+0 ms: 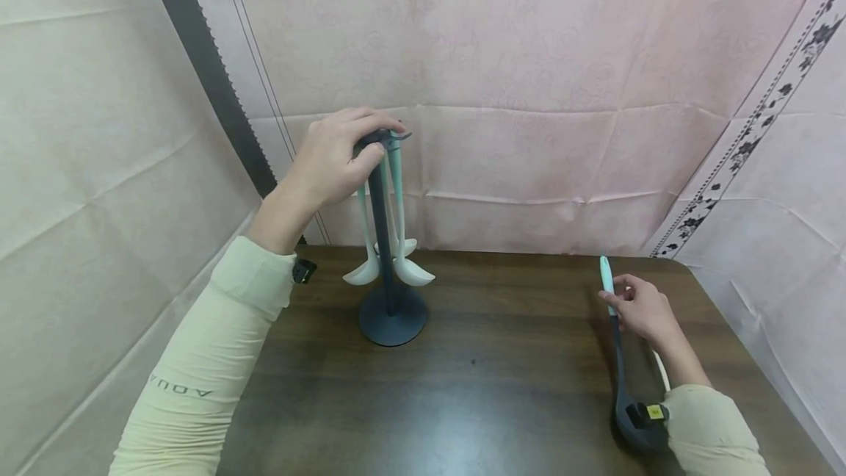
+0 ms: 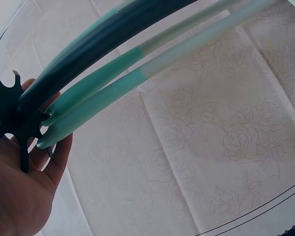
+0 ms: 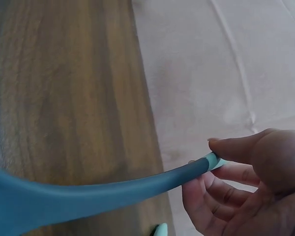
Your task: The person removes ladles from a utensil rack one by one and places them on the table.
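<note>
My left hand (image 1: 344,156) grips the hooked top (image 2: 11,115) of a dark utensil stand (image 1: 386,241), thumb on the near side. Several utensils with mint handles and white bowls hang from it, including a ladle (image 1: 413,272) on the right and another (image 1: 363,272) on the left. At the right of the table, my right hand (image 1: 641,307) pinches a dark ladle (image 3: 123,192) by its mint handle (image 1: 606,281) between thumb and fingers. Its handle points toward the back wall; its bowl (image 1: 631,428) is partly hidden by the wrist camera.
The stand's round base (image 1: 393,329) rests on the brown wooden table (image 1: 489,322). A pale utensil shaft (image 1: 661,371) lies beside the right forearm, mostly hidden; a mint handle end (image 3: 161,230) shows in the right wrist view. Cloth-covered walls (image 1: 502,131) close off the back and sides.
</note>
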Demonstrator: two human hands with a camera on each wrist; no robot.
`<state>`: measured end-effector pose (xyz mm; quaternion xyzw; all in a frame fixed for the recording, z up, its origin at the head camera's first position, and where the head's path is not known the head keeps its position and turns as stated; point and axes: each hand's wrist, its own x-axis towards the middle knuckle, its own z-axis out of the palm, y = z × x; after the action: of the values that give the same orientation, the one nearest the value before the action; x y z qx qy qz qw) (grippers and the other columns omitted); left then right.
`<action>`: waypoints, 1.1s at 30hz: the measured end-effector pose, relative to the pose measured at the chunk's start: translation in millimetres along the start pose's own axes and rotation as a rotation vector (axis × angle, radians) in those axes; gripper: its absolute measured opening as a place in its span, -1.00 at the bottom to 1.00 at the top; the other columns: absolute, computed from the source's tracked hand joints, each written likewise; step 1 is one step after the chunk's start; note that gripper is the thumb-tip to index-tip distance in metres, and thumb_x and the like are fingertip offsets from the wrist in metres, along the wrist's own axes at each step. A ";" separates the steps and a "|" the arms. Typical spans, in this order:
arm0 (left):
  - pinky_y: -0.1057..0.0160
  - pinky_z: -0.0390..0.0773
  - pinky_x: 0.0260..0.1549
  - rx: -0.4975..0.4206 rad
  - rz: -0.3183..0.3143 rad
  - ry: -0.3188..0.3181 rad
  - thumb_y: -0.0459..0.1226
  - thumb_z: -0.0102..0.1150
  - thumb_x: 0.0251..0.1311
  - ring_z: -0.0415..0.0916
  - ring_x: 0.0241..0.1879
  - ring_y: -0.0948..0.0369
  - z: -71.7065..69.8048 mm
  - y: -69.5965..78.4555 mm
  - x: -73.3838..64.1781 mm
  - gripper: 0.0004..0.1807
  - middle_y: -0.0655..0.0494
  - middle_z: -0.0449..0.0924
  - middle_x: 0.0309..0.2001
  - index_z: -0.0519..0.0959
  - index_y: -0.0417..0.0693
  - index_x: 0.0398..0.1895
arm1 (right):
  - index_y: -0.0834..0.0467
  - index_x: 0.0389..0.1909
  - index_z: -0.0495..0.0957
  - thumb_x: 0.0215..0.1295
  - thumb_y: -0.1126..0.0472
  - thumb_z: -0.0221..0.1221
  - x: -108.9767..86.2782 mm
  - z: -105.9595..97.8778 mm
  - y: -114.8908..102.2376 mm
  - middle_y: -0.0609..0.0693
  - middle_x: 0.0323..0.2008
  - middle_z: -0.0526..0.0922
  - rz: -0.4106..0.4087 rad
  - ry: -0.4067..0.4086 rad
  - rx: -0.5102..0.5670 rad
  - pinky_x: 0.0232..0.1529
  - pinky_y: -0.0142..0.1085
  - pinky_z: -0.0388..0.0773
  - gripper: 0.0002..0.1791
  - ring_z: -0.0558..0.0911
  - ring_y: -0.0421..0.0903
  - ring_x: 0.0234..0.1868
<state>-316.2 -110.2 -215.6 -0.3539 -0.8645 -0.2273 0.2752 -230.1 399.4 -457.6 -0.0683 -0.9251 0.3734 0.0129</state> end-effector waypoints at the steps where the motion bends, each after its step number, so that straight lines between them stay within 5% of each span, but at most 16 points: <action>1: -0.02 0.51 0.11 -0.001 0.000 -0.001 -0.16 -0.12 0.34 0.55 0.18 0.19 0.1 0.1 0.1 -0.48 0.31 0.63 0.27 0.70 0.29 0.25 | 0.43 0.31 0.39 0.57 0.10 0.19 1.0 0.2 1.6 0.28 -0.21 0.65 0.006 -0.007 -0.008 -0.40 -0.08 0.73 -0.46 0.68 -0.03 -0.43; 24: -0.05 0.48 0.13 -0.003 0.005 0.003 -0.17 -0.13 0.30 0.54 0.22 0.17 0.8 -0.4 -0.3 -0.46 0.30 0.64 0.26 0.71 0.29 0.24 | 0.66 0.36 0.22 0.43 0.38 0.11 9.2 11.2 18.8 0.58 0.10 0.56 0.081 -0.216 -0.163 -0.41 -0.14 0.74 -0.39 0.74 0.10 -0.26; 33: -0.06 0.48 0.13 -0.003 0.007 0.006 -0.17 -0.13 0.29 0.54 0.22 0.16 -0.1 0.7 0.6 -0.46 0.30 0.64 0.26 0.71 0.26 0.24 | 0.70 0.34 0.17 0.39 0.39 0.09 9.5 5.9 26.2 0.57 -0.04 0.51 0.130 -0.257 -0.202 -0.45 -0.18 0.73 -0.37 0.71 0.06 -0.38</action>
<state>-316.1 -109.5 -215.0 -0.3567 -0.8622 -0.2285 0.2780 -236.9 415.2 -480.3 -0.0805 -0.9455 0.2843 -0.1367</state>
